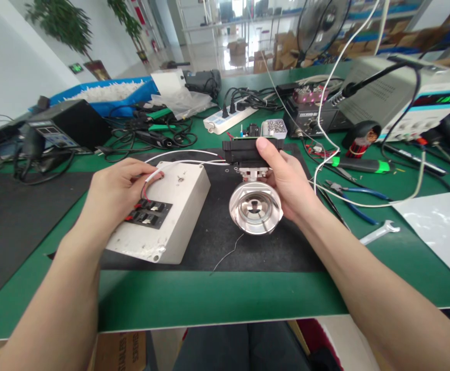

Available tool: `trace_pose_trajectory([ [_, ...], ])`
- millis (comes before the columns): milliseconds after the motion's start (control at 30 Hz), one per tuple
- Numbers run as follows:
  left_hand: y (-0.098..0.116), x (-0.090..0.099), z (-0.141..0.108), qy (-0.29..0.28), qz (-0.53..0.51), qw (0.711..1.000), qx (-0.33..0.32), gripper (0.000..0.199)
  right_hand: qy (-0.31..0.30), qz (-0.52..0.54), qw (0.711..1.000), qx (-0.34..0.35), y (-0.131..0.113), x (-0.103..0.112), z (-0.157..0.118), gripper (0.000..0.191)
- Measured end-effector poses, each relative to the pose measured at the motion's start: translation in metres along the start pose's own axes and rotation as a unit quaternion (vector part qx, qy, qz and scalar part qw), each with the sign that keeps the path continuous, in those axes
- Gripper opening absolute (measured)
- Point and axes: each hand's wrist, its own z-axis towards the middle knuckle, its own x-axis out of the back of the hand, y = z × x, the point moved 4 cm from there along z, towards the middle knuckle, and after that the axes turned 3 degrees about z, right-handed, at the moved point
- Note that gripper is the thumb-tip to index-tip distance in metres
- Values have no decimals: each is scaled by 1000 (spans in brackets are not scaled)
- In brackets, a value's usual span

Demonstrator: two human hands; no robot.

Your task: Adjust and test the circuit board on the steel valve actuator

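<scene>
My right hand (287,178) is wrapped round a black-bodied device (244,153) with a round, shiny metal fitting (256,208) below it, held over the black mat (217,226). White cables (182,161) run from the device towards my left hand (122,193). That hand pinches a white cable end beside a terminal block (149,213) of black, red and white clips. The block sits on top of a grey metal box (186,206). Thin red and dark wires come out of the cable end and reach the clips; my fingers partly hide the left clips.
Pliers (358,206), a wrench (379,232) and a green-black screwdriver (364,165) lie at the right. Behind stand a power strip (228,119), a soldering station (306,116) and a power supply (387,98). A black unit (70,123) and tangled cables are at the left.
</scene>
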Motion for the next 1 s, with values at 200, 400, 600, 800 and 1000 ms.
trace_pose_trajectory([
  [200, -4, 2, 0, -16, -10, 1000, 16, 30, 6, 16, 1000, -4, 2, 2, 2, 56],
  [400, 38, 35, 9, 67, -97, 989, 94, 38, 3, 40, 999, -1, 4, 1, 1, 54],
  [600, 133, 15, 50, -111, -354, 928, 14, 37, 1, -6, 1000, 14, 4, -1, -5, 64],
  [800, 149, 7, 70, -241, -320, 916, -28, 39, -18, -26, 998, 48, 7, -3, -4, 63],
  [1000, 151, 21, 72, -255, -205, 942, -76, 31, -29, -27, 998, 53, 8, -4, -5, 63],
])
